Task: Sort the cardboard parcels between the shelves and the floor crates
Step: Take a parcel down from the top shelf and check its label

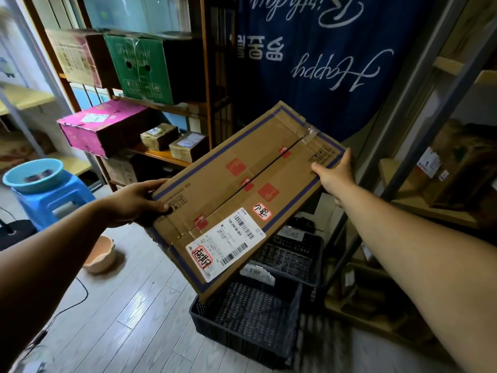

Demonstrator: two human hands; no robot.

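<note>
One long cardboard parcel (236, 184) hangs tilted over two black floor crates, the near crate (247, 319) and the far crate (295, 257). The left hand (137, 203) grips its near-left edge. The right hand (336, 176) clasps the far-right end (thumb on top). Beyond, the wooden shelf (158, 155) carries two small brown parcels (158, 135), one pink box (105, 125) and one green box (142, 68).

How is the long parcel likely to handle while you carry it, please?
The parcel is probably stiff: it spans between the left hand and right hand without sagging. It seems fairly light for its size, held at the ends alone. Tilted, with smooth faces, it might slip, so keep a firm grip.
</note>
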